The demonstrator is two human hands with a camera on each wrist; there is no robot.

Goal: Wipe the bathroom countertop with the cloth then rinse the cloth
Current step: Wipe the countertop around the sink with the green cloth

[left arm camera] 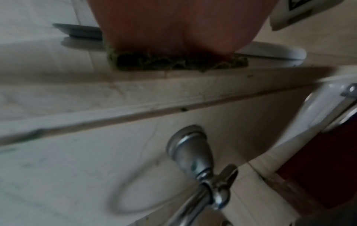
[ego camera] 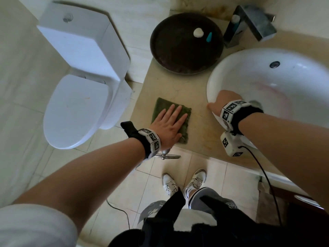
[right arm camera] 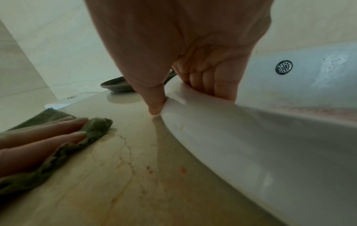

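A folded dark green cloth [ego camera: 161, 106] [left arm camera: 173, 62] [right arm camera: 77, 143] lies flat on the beige stone countertop [ego camera: 199, 125] [right arm camera: 135, 175], near its left front edge. My left hand [ego camera: 170, 122] presses on it with straight, spread fingers [right arm camera: 48, 130]. My right hand [ego camera: 224, 102] [right arm camera: 185, 76] grips the left rim of the white basin [ego camera: 267, 81] [right arm camera: 251, 145]: the thumb is on the outside against the counter, the fingers are curled over the rim inside. Orange-brown stains mark the counter between cloth and basin.
A dark round tray [ego camera: 187, 43] with a white lump and a blue object sits at the back of the counter. A metal faucet [ego camera: 252, 24] stands behind the basin. A white toilet [ego camera: 80, 86] is to the left. A chrome towel ring [left arm camera: 203, 168] hangs below the counter front.
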